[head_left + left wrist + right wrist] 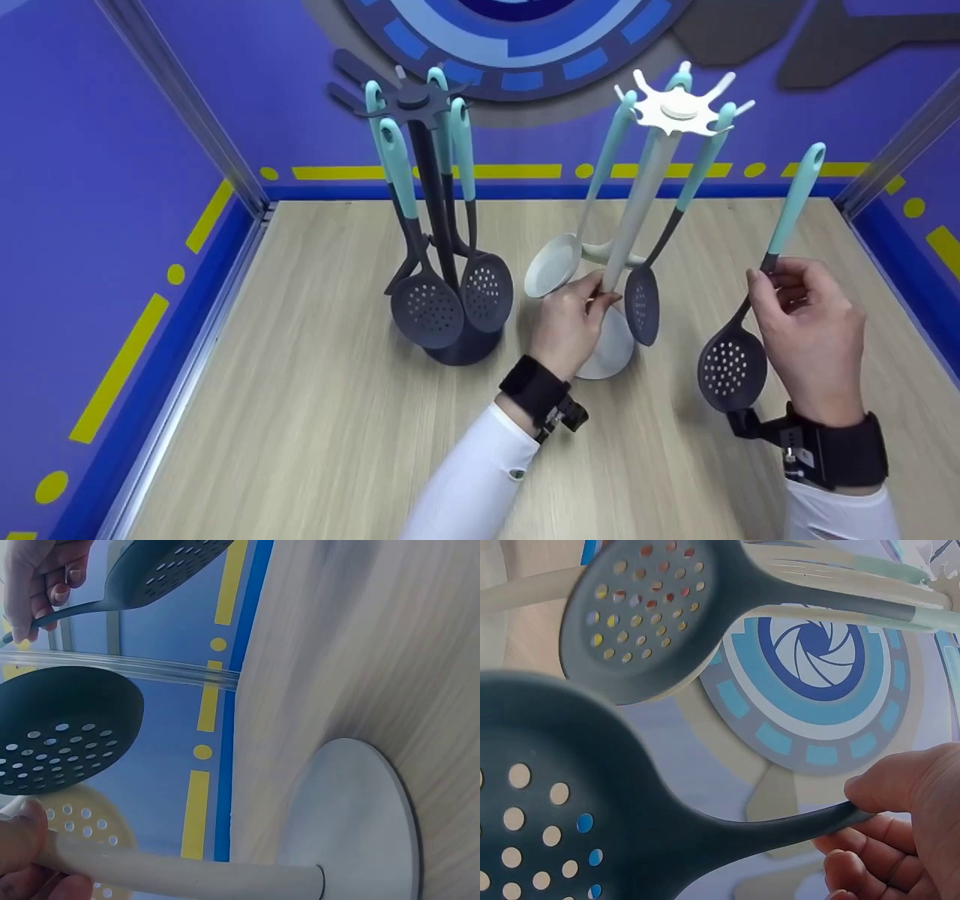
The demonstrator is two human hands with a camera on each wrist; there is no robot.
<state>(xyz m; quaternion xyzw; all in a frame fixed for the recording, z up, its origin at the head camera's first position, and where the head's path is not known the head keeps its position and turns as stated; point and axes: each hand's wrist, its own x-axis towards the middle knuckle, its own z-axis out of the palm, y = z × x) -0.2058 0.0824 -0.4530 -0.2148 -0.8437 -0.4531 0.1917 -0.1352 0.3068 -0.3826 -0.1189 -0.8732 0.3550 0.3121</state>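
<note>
My left hand (pixel 566 326) grips the pole of a white utensil stand (pixel 643 195) low down, just above its round base (pixel 352 817). My right hand (pixel 814 337) pinches a dark slotted skimmer (pixel 733 371) by its neck, below the teal handle, with the perforated bowl hanging down and the handle pointing up. The skimmer is apart from the stand, to its right. On the white stand hang another dark skimmer (pixel 642 307), a pale spoon-like utensil (pixel 553 266) and a cream perforated one (pixel 86 821) behind the pole.
A black utensil stand (pixel 429 187) stands to the left, hung with several teal-handled dark utensils, including two skimmers (pixel 426 309) at the front. The wooden table (pixel 300 420) is bounded by blue patterned panels (pixel 247 90) at the back and sides.
</note>
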